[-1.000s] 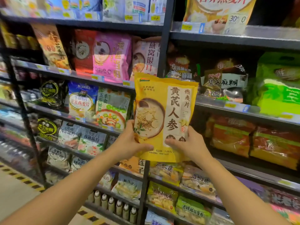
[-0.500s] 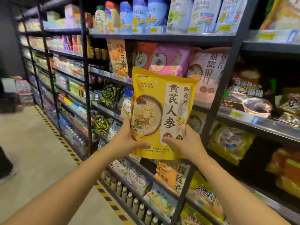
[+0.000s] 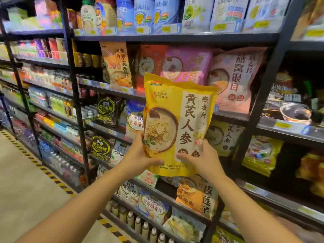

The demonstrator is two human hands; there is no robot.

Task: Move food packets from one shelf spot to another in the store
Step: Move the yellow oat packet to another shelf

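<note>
I hold a large yellow oatmeal packet upright in front of the shelves, its printed bowl picture facing me. My left hand grips its lower left corner, thumb across the front. My right hand grips its lower right corner the same way. Behind it, on the shelf to the right, stands a matching yellow packet, partly hidden. Pink packets stand on the shelf above.
Black metal shelving runs along the right and recedes to the left, packed with bags, cans and bottles. A row of small bottles lines the bottom shelf. The beige aisle floor with a yellow-black stripe lies at the left.
My view has swung left along the aisle. The yellow packet stays held in both hands, now in front of the shelf bay to the left of the upright post.
</note>
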